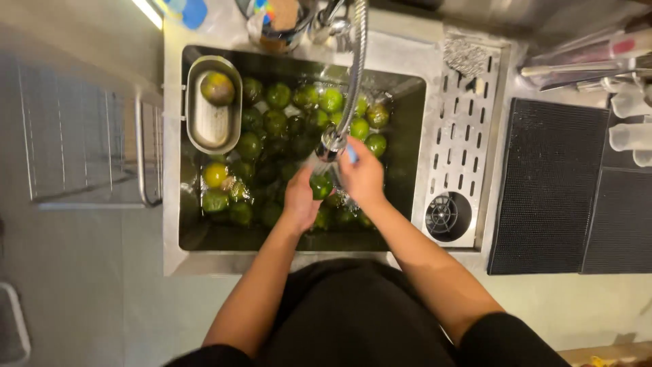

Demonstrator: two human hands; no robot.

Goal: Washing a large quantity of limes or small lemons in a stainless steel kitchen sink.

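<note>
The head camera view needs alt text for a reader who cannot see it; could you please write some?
Seen from above, a left hand and a right hand hold a green fruit under a running spray tap in a steel sink full of green fruit. One fruit sits in a metal tray on the sink's left edge.

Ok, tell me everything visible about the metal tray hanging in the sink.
The oval metal tray looks like brushed stainless steel, with a raised rim and a perforated floor. It sits level along the left wall of the sink, above the floating green fruit. One round green-yellow fruit rests in its far end. Neither hand touches it.
</note>
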